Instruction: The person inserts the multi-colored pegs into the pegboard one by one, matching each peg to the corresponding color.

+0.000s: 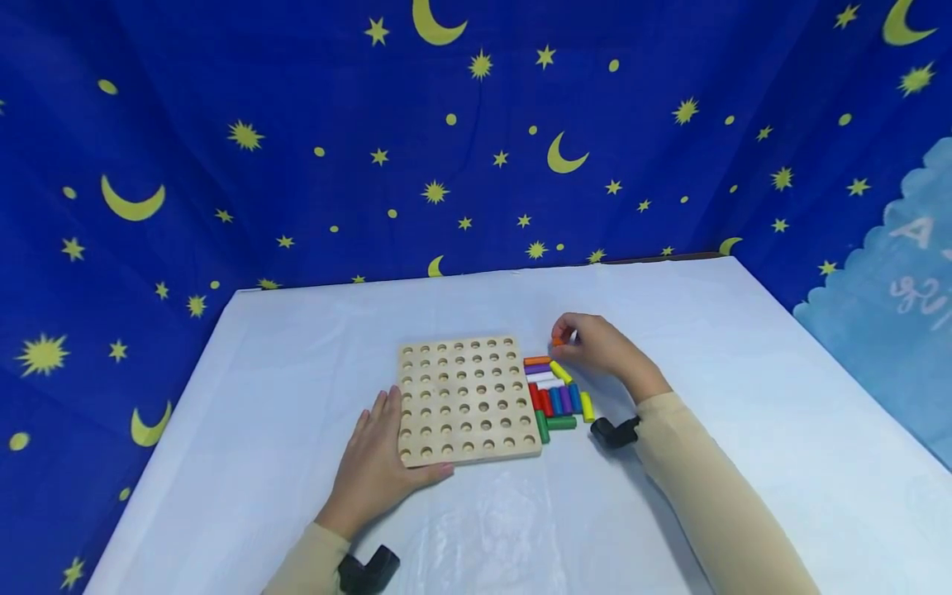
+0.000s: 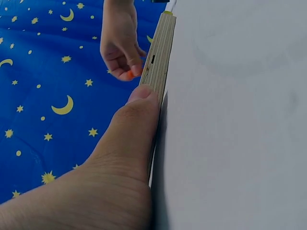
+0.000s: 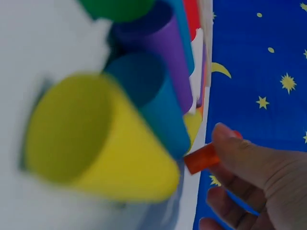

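Note:
A square wooden pegboard [image 1: 473,402] with rows of round holes lies on the table. My left hand [image 1: 379,454] rests against its near left corner, fairly straight fingers along the left side and thumb along the front edge. The left wrist view shows that thumb [image 2: 136,120] lying against the board's layered side. Beyond the board's right side, my right hand [image 1: 595,343] pinches an orange peg [image 3: 204,158] between thumb and fingers, above the table. Near it lie loose pegs, among them a yellow peg [image 1: 587,407], a purple peg [image 1: 565,400] and a green peg [image 1: 561,423].
White cloth covers the table [image 1: 245,397]. A blue curtain [image 1: 335,99] with yellow moons and stars hangs behind it, and a light blue panel with lettering [image 1: 915,273] is at the right. A black wrist device [image 1: 613,432] sits at the right cuff, another [image 1: 369,570] at the left.

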`<state>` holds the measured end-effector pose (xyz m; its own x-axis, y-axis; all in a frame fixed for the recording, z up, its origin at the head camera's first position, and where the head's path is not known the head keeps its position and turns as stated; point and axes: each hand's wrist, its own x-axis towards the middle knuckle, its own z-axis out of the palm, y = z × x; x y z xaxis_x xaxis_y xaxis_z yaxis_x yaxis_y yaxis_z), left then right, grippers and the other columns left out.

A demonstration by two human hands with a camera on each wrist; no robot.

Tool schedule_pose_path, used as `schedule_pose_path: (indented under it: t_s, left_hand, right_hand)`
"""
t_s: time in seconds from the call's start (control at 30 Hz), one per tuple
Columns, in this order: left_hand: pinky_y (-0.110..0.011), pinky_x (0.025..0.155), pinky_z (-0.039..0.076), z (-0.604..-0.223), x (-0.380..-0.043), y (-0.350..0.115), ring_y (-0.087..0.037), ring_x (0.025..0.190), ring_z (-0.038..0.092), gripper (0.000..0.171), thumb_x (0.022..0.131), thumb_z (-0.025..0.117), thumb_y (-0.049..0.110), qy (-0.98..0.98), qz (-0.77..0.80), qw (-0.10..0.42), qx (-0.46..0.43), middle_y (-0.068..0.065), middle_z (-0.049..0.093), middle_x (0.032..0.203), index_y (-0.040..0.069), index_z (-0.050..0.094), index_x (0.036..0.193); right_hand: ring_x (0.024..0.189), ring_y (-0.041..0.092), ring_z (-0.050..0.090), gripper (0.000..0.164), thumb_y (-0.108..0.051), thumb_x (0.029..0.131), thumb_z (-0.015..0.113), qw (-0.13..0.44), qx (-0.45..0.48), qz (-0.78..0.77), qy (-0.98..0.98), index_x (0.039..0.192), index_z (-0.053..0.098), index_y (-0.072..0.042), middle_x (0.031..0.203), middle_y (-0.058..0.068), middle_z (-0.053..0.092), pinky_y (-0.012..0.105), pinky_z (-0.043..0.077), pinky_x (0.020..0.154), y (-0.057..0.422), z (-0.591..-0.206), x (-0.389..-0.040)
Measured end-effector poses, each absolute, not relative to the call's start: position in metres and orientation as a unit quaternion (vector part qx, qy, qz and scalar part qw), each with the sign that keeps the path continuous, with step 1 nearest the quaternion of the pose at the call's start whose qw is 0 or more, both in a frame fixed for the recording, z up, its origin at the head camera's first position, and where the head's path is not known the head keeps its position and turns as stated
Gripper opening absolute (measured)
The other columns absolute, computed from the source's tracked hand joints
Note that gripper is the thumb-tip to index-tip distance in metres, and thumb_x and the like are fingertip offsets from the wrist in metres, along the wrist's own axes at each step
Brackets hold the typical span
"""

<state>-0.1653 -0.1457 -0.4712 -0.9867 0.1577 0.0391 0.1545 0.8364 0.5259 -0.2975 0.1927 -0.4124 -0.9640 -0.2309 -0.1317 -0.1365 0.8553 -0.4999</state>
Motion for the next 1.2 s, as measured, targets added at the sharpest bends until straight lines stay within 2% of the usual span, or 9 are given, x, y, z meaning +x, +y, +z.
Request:
schedule_pose_path:
  t_s: [0.13, 0.4, 0.8, 1.2]
  left_hand:
    - [-0.053, 0.127, 0.011, -0.471, -0.165, -0.147, -0.038, 0.154, 0.015, 0.144, 0.059, 0.072, 0.084, 0.958, 0.276, 0.002, 0.084, -0.021, 0.017, 0.165, -0.001, 0.01, 0.158]
    - [-0.053, 0.127, 0.011, -0.471, -0.165, -0.148, -0.037, 0.154, 0.015, 0.142, 0.06, 0.073, 0.082, 0.958, 0.276, 0.003, 0.084, -0.021, 0.017, 0.165, 0.0, 0.011, 0.158]
    - [-0.052, 0.127, 0.012, -0.471, -0.165, -0.149, -0.036, 0.154, 0.015, 0.143, 0.059, 0.072, 0.084, 0.958, 0.274, 0.001, 0.084, -0.018, 0.017, 0.165, 0.001, 0.011, 0.159]
    - [-0.051, 0.127, 0.012, -0.47, -0.165, -0.149, -0.035, 0.154, 0.015, 0.143, 0.059, 0.072, 0.083, 0.959, 0.272, 0.0, 0.086, -0.018, 0.017, 0.165, 0.0, 0.011, 0.158]
  right_hand:
    - [0.091, 0.023, 0.056, 0.02, -0.025, 0.091, 0.074, 0.08, -0.101, -0.305, 0.944, 0.102, 0.063, -0.014, 0.099, 0.005, 0.065, 0.032, 0.049, 0.08, 0.187, -0.412, -0.303]
    - [0.088, 0.023, 0.054, 0.02, -0.026, 0.089, 0.075, 0.069, -0.116, -0.369, 0.92, 0.1, 0.065, -0.014, 0.096, 0.005, 0.064, 0.031, 0.047, 0.07, 0.159, -0.41, -0.309]
    - [0.079, 0.02, 0.057, 0.016, -0.025, 0.087, 0.078, 0.08, -0.151, -0.368, 0.914, 0.093, 0.067, -0.015, 0.09, 0.003, 0.067, 0.031, 0.049, 0.068, 0.117, -0.409, -0.319]
    - [0.077, 0.019, 0.059, 0.017, -0.025, 0.087, 0.078, 0.091, -0.149, -0.329, 0.928, 0.093, 0.067, -0.014, 0.092, 0.002, 0.069, 0.029, 0.051, 0.065, 0.107, -0.404, -0.323]
